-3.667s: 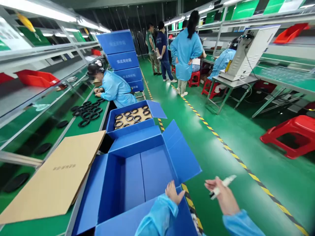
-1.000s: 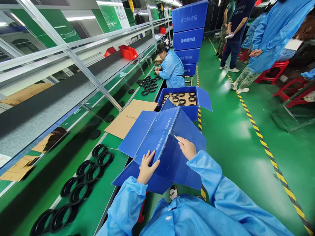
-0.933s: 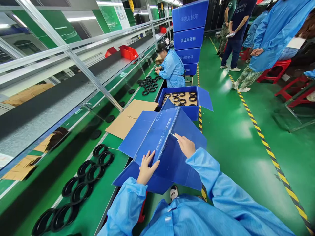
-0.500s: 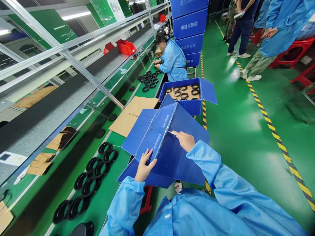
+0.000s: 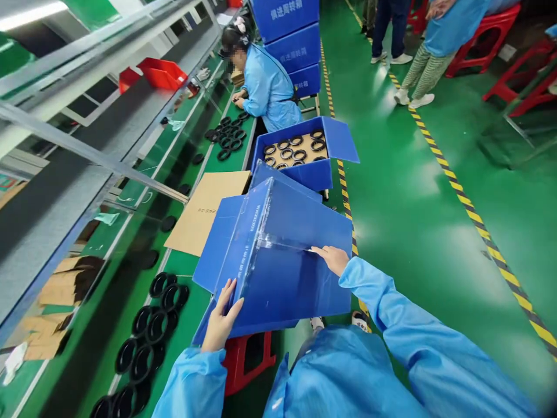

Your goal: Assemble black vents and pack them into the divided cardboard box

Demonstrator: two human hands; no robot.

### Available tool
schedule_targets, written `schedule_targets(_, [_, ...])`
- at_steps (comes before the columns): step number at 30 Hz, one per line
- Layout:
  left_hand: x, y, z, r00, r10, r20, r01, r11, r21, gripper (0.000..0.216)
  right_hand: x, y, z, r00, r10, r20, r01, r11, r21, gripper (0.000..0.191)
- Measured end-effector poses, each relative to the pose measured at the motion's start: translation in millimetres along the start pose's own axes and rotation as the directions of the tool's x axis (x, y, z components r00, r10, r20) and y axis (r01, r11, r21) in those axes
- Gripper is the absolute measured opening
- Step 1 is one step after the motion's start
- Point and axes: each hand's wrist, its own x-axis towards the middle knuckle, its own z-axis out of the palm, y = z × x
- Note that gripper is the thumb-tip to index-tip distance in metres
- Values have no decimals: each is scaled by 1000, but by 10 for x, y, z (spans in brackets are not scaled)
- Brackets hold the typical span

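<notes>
A blue corrugated plastic box (image 5: 278, 249) lies turned over in front of me, its folded bottom facing up, with a strip of clear tape (image 5: 278, 244) across the seam. My left hand (image 5: 221, 316) rests with fingers stretched flat on the box's near left corner. My right hand (image 5: 333, 259) is closed on a thin white tool (image 5: 310, 251), whose tip touches the right end of the tape line. Both my sleeves are light blue.
Black rings (image 5: 150, 325) lie on the green bench at my left, beside a brown cardboard sheet (image 5: 204, 209). Behind stands an open blue box (image 5: 324, 171) holding rings, then a seated co-worker (image 5: 267, 87) and stacked blue boxes (image 5: 291, 40). A red stool (image 5: 243, 360) stands under the box.
My right hand with the white tool has slid right along the seam. My left hand has dropped to the box's near left corner. The view has tipped downward.
</notes>
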Motion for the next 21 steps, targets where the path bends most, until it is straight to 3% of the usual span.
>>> schedule_targets(11, [-194, 273, -38, 996, -81, 45, 77, 993, 94, 65, -438, 687, 687, 996, -79, -30, 82, 991, 110, 54])
schedule_targets(16, [-256, 268, -44, 997, -76, 34, 71, 989, 131, 66, -628, 930, 923, 993, -108, -55, 114, 986, 122, 56])
schedule_targets(21, [-279, 256, -77, 989, -149, 23, 144, 978, 154, 71, -798, 1240, 1103, 990, -125, -64, 131, 986, 104, 55])
